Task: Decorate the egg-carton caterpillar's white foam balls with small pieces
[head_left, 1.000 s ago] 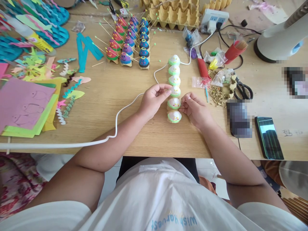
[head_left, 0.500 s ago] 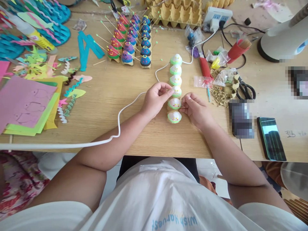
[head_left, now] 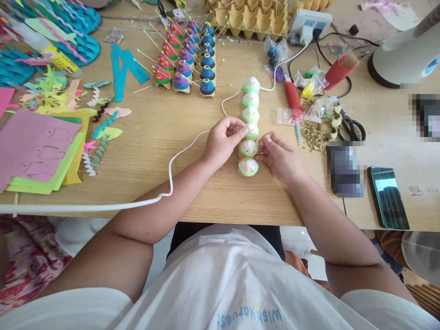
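A strip of egg-carton cups [head_left: 248,167], painted white on top with light green rims, runs away from me in one row on the table. The nearer cups carry small red and yellow dots like faces. From the left, my left hand [head_left: 223,140] grips the strip, thumb and forefinger pinched at the fourth cup from the far end. My right hand [head_left: 278,156] is at the right side of the fifth cup, its fingers curled and pinched together. Whatever those fingertips hold, if anything, is too small to make out.
Painted egg-carton rows [head_left: 184,68] with thin sticks poking out stand behind. A white cable [head_left: 170,172] crosses my left forearm. Paper cutouts [head_left: 44,151] lie left. To the right are a power strip [head_left: 311,25], scissors [head_left: 352,128] and a phone [head_left: 388,197].
The near end of the strip has shifted very slightly to the left. Both hands stay almost where they were.
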The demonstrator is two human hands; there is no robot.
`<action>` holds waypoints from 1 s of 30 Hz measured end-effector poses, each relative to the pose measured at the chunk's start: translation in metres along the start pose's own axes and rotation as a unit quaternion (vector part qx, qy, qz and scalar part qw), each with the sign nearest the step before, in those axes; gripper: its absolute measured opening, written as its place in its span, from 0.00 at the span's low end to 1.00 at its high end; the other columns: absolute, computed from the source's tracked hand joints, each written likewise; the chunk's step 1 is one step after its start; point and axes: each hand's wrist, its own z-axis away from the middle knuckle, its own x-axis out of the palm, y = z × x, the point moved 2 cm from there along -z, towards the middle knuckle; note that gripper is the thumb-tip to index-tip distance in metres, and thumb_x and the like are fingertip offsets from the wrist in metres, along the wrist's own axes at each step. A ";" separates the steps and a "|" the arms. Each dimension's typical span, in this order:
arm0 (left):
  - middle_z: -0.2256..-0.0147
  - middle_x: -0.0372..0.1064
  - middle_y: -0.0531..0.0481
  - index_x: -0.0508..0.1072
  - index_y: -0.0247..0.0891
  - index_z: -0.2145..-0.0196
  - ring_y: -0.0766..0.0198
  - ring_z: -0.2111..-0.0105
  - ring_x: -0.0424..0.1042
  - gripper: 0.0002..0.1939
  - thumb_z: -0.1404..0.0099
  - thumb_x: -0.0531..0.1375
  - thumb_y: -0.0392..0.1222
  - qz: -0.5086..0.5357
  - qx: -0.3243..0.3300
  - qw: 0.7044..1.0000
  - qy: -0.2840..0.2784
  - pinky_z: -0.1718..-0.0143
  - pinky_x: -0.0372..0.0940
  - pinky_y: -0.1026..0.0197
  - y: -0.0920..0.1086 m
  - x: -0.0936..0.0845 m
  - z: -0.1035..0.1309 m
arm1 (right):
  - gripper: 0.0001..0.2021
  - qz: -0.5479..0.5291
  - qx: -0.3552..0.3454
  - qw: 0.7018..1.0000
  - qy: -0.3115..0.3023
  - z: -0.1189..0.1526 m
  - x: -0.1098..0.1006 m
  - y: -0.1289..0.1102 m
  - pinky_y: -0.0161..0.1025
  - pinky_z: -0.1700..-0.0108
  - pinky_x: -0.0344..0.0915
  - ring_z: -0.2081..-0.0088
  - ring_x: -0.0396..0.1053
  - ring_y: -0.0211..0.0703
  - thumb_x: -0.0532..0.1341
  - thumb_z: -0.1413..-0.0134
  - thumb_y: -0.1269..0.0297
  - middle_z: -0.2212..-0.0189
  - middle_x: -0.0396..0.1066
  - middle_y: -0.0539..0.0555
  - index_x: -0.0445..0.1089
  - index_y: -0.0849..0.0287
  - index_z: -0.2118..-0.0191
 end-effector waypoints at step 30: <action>0.64 0.72 0.55 0.69 0.42 0.54 0.68 0.63 0.76 0.09 0.29 0.62 0.32 0.151 -0.156 0.976 0.023 0.60 0.72 0.66 0.013 0.005 0.010 | 0.20 -0.056 -0.025 0.998 0.008 -0.003 -0.007 -0.001 0.31 0.65 0.71 0.68 0.66 0.33 0.74 0.43 0.47 0.68 0.66 0.47 0.67 0.53 0.67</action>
